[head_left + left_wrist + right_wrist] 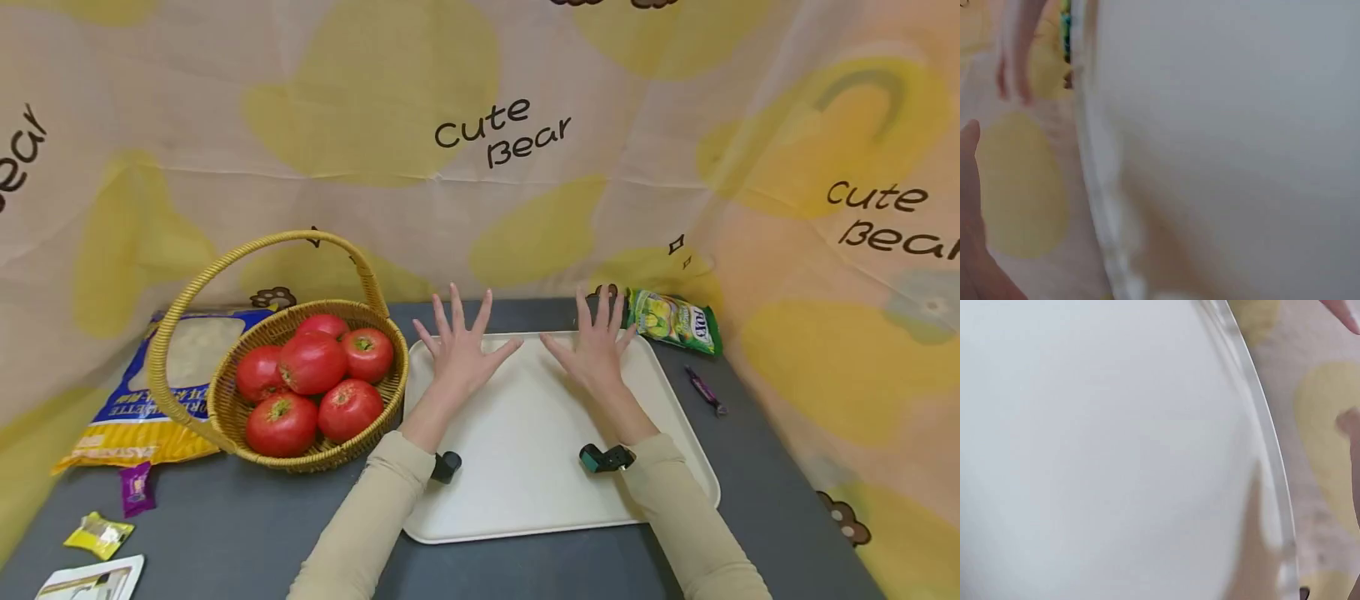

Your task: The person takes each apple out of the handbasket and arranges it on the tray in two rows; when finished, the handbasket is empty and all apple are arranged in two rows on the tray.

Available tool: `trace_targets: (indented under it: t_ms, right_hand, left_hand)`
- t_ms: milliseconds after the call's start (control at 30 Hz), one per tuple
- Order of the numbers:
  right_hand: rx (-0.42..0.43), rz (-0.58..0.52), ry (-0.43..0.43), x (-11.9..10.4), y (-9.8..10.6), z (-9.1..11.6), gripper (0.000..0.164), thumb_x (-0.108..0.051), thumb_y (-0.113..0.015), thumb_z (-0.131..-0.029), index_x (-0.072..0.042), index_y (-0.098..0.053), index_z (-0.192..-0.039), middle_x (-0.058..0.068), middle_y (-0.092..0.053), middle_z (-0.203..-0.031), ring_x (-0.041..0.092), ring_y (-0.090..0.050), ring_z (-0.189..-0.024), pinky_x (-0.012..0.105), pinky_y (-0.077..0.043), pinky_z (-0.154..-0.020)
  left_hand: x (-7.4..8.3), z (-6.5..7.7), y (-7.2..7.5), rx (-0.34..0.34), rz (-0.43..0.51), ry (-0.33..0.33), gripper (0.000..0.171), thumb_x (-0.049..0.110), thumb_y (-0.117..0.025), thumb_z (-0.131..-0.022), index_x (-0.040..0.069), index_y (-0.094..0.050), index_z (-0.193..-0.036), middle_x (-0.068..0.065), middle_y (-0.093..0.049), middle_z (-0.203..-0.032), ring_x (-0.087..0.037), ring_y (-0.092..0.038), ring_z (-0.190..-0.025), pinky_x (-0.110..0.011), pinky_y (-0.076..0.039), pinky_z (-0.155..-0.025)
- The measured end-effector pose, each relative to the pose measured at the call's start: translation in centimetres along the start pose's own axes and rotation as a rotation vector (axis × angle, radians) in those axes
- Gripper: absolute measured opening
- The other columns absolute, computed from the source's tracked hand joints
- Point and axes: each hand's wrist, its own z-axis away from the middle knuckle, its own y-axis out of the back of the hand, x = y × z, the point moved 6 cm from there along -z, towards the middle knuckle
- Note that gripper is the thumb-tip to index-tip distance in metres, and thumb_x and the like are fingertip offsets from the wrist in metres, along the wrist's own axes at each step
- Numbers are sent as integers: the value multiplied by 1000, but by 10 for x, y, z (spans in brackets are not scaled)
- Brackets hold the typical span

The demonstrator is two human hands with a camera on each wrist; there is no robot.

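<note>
Both hands hover over a white tray (525, 492) with their fingers spread and nothing held. The left hand (459, 358) is above the tray's left half, near its far edge. To its left stands a yellow wicker basket (311, 458) of red apples (312, 363). Over the far right part of the tray is the right hand (595, 354), its fingertips close to a green candy bag (673, 322). In the left wrist view the tray (1229, 94) fills most of the picture. The right wrist view likewise shows mostly tray (1097, 425), with part of a hand at the right edge.
Behind the basket lies a blue and yellow bag (161, 400). A purple wrapped candy (137, 489), a yellow one (99, 535) and a white packet (93, 580) lie front left. A thin purple candy (706, 391) rests right of the tray. A printed cloth (375, 167) hangs behind.
</note>
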Motion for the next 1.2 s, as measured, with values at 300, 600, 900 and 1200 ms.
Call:
trace_targets:
  t_ms: [300, 600, 900, 1200]
  right_hand:
    - [-126, -342, 280, -75, -3, 12, 34, -18, -68, -90, -5, -65, -121, 14, -54, -133, 32, -47, -124, 50, -42, -99]
    - [-345, -560, 475, -161, -7, 26, 33, -14, -71, -89, -6, -65, -120, 7, -61, -120, 24, -58, -112, 39, -52, -88]
    - [-492, -641, 651, -234, -12, 29, 42, -17, -72, -88, -3, -60, -126, 10, -60, -121, 27, -57, -110, 34, -53, -87]
    - [-588, -628, 697, -288, -25, 16, 53, -27, -73, -87, -8, -56, -133, 11, -58, -127, 25, -53, -116, 41, -48, -93]
  left_hand:
    - [2, 79, 106, 401, 266, -524, 33, 26, -66, -90, 10, -71, -118, -6, -66, -123, -23, -62, -112, -41, -46, -97]
    - [-96, 157, 234, 1234, 400, -365, 40, 26, -66, -82, -4, -66, -108, -20, -61, -119, -39, -53, -111, -43, -40, -99]
    - [-197, 169, 209, 765, 504, 161, 66, 8, -73, -80, 13, -48, -141, 0, -49, -137, -7, -49, -116, -12, -40, -89]
    - [-230, 173, 172, 236, 521, 268, 47, 23, -73, -89, 1, -58, -128, -8, -66, -117, 9, -58, -93, -7, -45, -75]
